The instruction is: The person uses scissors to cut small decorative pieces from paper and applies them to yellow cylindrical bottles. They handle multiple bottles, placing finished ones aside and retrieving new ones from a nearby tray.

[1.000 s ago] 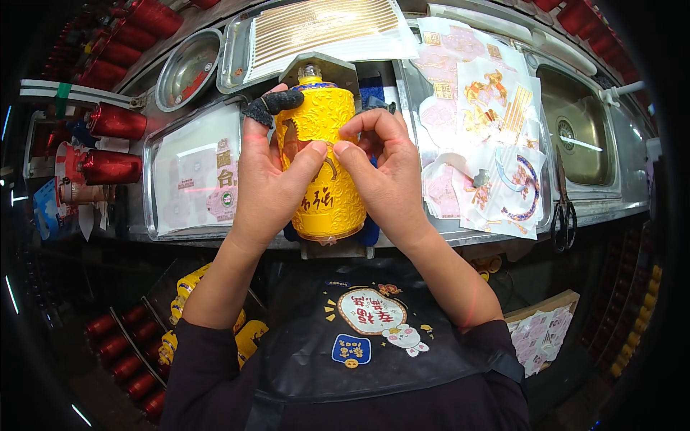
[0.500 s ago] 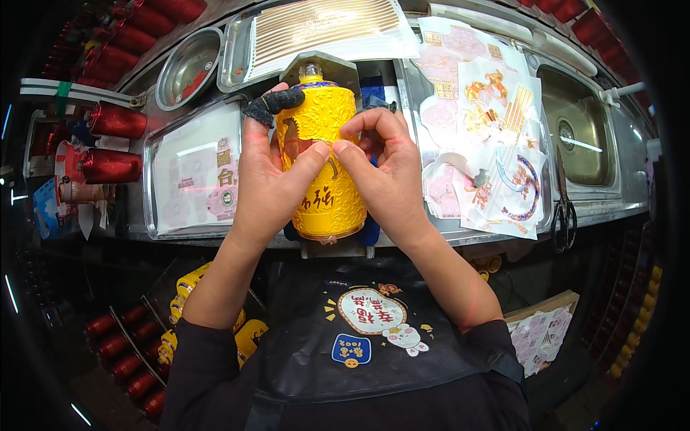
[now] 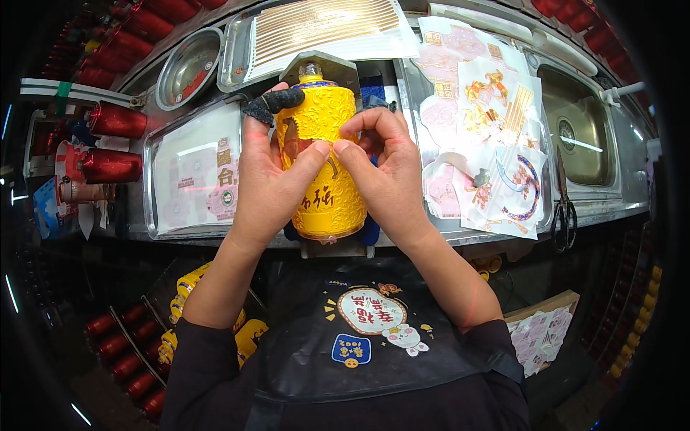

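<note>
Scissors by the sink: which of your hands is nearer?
Right. The right hand, on the yellow bottle, is left of the scissors, across the printed sheets. The left hand, at the bottle's left side, is farther away.

The left hand and right hand touch an embossed yellow bottle, which seems propped in a metal holder.

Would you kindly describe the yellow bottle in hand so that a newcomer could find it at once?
From the black apron at bottom centre, look up to the left hand and right hand. Between them is the bottle, its neck pointing away from the apron. Unlike the yellow bottles at lower left, it has both hands on it.
</note>
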Demonstrator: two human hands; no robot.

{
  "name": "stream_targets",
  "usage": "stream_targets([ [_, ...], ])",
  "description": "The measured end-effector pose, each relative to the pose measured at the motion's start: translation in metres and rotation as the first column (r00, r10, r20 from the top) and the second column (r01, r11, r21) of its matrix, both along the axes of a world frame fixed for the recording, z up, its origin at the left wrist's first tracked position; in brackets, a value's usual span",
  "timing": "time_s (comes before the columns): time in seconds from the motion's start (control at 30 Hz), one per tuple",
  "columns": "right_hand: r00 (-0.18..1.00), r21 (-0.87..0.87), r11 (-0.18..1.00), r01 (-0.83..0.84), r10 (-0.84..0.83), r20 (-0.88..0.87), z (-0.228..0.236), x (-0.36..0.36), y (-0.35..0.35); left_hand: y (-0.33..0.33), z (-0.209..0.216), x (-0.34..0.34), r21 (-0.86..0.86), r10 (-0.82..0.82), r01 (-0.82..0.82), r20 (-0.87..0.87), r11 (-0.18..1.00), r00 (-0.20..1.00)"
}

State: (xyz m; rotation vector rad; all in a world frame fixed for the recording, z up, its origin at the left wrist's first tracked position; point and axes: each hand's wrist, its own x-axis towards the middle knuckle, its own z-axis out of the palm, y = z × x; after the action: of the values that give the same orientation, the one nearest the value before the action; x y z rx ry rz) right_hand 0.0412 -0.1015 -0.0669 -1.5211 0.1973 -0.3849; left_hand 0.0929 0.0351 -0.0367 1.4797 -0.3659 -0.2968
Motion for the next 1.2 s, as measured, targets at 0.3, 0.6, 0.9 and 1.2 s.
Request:
stream_targets([
  [0.3,0.999,0.118,0.993,-0.008,0.004,0.04,-0.01,0.002,0.0,0.0,0.002,0.0,0.0,0.005,-0.005,-0.021,1.0,1.0],
  [0.6,0.999,0.133,0.991,-0.012,0.006,0.047,-0.011,0.002,0.0,-0.003,0.0,0.0,-0.033,0.014,-0.015,-0.028,0.999,1.0],
  [0.9,0.999,0.022,0.999,-0.035,0.035,-0.013,-0.004,-0.001,-0.003,-0.002,0.001,0.0,0.0,0.013,-0.013,-0.011,1.0,1.0],
  [1.2,1.0,0.056,0.998,-0.014,0.013,0.027,-0.007,0.001,-0.001,-0.003,0.0,-0.001,0.009,0.027,-0.027,-0.009,1.0,1.0],
])
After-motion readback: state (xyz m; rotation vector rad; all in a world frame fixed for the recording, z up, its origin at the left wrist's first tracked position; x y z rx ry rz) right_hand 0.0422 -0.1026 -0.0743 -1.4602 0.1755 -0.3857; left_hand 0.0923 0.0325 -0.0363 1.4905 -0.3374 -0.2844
